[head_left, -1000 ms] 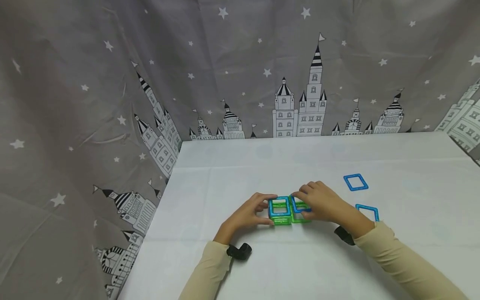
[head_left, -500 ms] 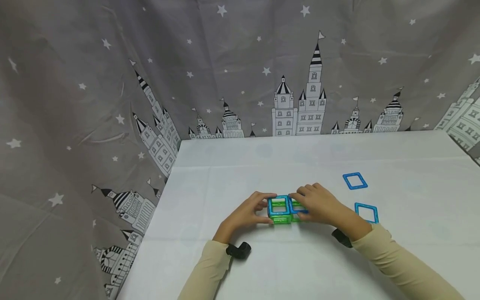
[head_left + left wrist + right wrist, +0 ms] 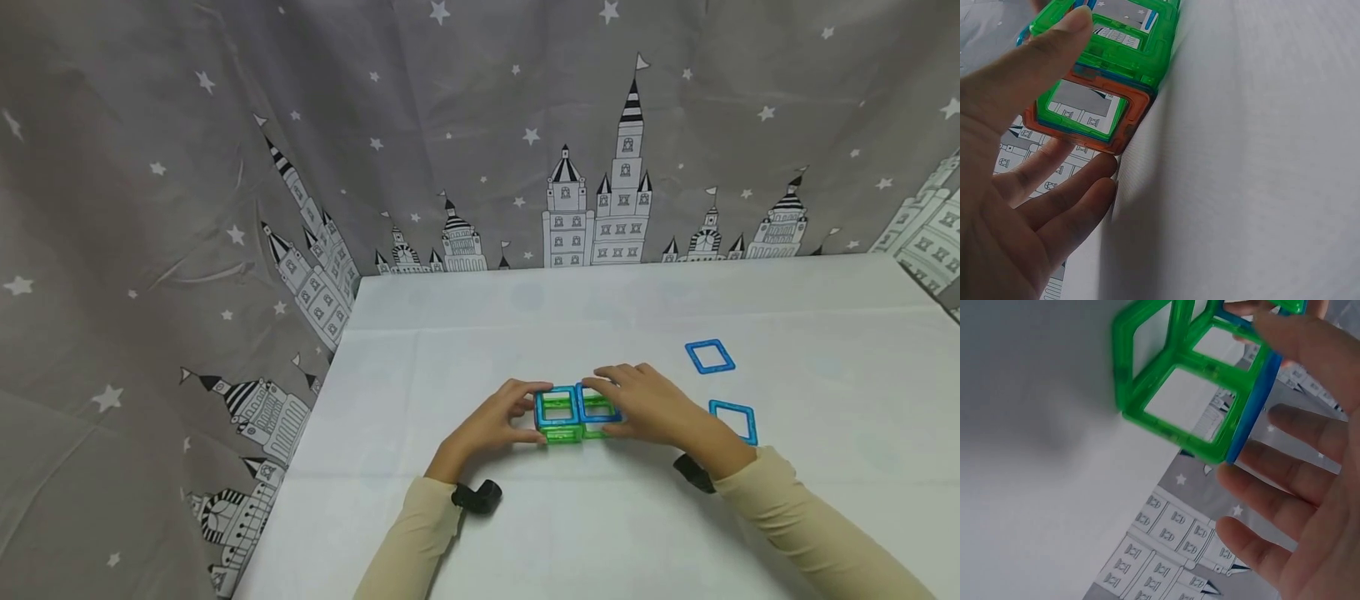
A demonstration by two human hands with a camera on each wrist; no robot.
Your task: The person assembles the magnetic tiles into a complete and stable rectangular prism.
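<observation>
A box-shaped build of magnetic tiles stands on the table, green [image 3: 562, 435] on its sides with an orange tile [image 3: 1138, 106] at the left end. Two blue square tiles lie side by side on top: the left one [image 3: 557, 423] and the right one [image 3: 600, 418]. My left hand [image 3: 491, 421] holds the build's left end, thumb on the near green side and index finger at the far top edge. At the other end, my right hand [image 3: 648, 408] pinches the right blue tile between thumb and index finger, its other fingers spread. The build's right end stands uncapped in the right wrist view.
Two loose blue square tiles lie on the white table to the right, one farther back [image 3: 709, 369] and one [image 3: 752, 427] just beyond the right forearm. A grey castle-print curtain [image 3: 450, 108] hangs behind the table and along its left side.
The right blue tile, tilted a second ago, now lies level beside the left one on top of the build. My right hand has shifted slightly; the left keeps its hold.
</observation>
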